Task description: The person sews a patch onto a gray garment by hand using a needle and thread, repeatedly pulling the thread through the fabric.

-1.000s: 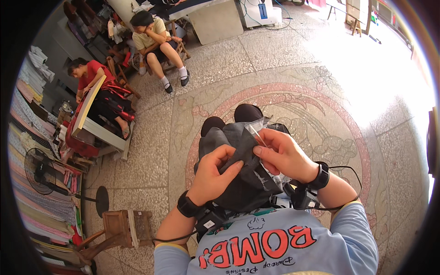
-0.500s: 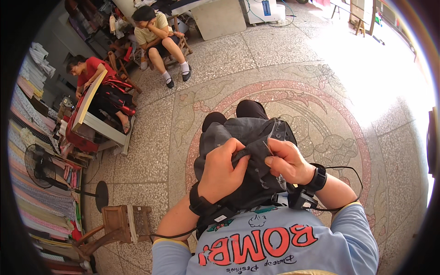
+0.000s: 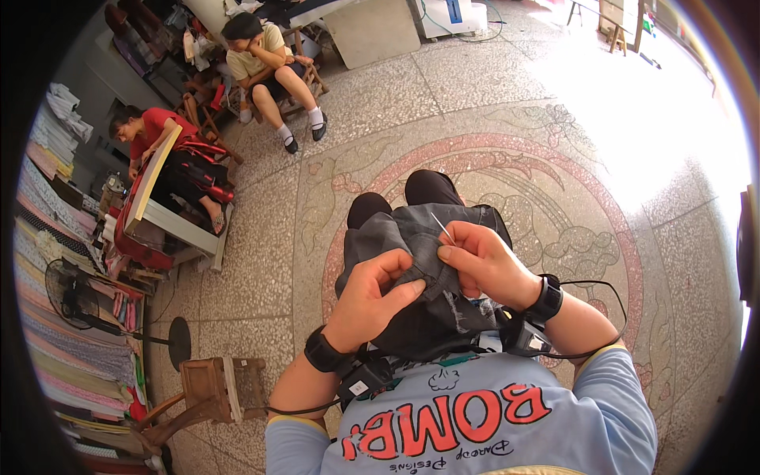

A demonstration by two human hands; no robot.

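Patterned stone floor (image 3: 491,95) lies below. Left hand (image 3: 372,297) pinches dark cloth (image 3: 404,237) on the lap; right hand (image 3: 483,261), at three o'clock, pinches a needle (image 3: 442,226). Stitching looks underway, unfinished.

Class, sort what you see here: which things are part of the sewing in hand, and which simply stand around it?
In hand: dark grey garment, needle, left hand, right hand.

Standing about: wooden stool, floor fan, stacked fabrics, white machine.
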